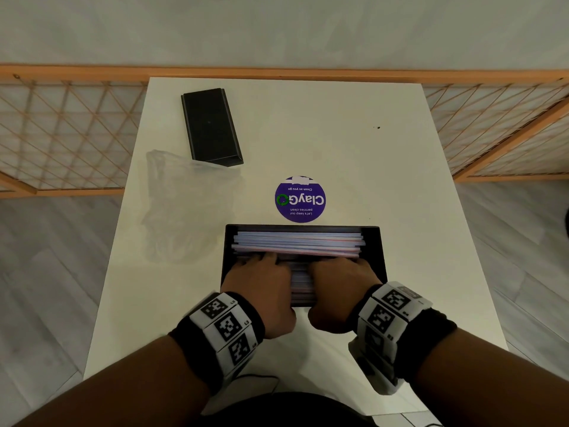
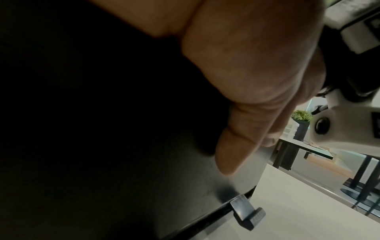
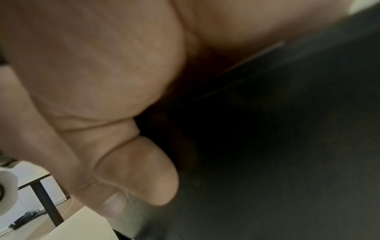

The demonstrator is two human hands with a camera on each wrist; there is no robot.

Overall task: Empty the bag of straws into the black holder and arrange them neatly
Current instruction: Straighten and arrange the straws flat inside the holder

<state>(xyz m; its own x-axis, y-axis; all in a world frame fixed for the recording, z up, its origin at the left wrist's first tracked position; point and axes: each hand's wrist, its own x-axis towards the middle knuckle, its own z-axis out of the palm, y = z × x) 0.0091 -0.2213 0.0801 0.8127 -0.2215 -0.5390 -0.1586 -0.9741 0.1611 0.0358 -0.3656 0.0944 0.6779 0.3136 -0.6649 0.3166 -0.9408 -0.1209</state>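
Left hand: the left hand (image 1: 261, 285) lies palm down in the near left part of the black holder (image 1: 381, 254), its fingers (image 1: 255, 261) reaching forward over the straws (image 1: 298, 243) and bent down at the tips onto them; the thumb hangs over the holder's near wall.
Right hand: the right hand (image 1: 338, 283) mirrors it on the near right, fingers (image 1: 345, 262) laid over the straws and tips tucked down; whether they pinch any straw cannot be told.
Straws: a flat pile of pale blue, white and pink straws lies lengthwise across the holder, left to right, with a strip showing between the two hands.
Holder: open-topped, on the white table (image 1: 354, 149) at its near middle, just behind a round purple sticker (image 1: 300, 199).
Bag: the clear plastic bag (image 1: 184, 208) lies slack on the table left of the holder, apart from it.
Lid: a flat black lid-like piece (image 1: 211, 127) rests at the far left, its near end just touching the bag.
Left wrist view: only here shows the left thumb (image 2: 232, 146) pressed straight against the holder's dark outer wall (image 2: 144, 178), a small black clip (image 2: 246, 212) at the wall's foot, and other tables and a potted plant (image 2: 301, 115) beyond.
Right wrist view: blurred; the right thumb (image 3: 131, 170) lies against the holder's dark wall (image 3: 267, 162).
Head view: it alone shows the straws and fingers.
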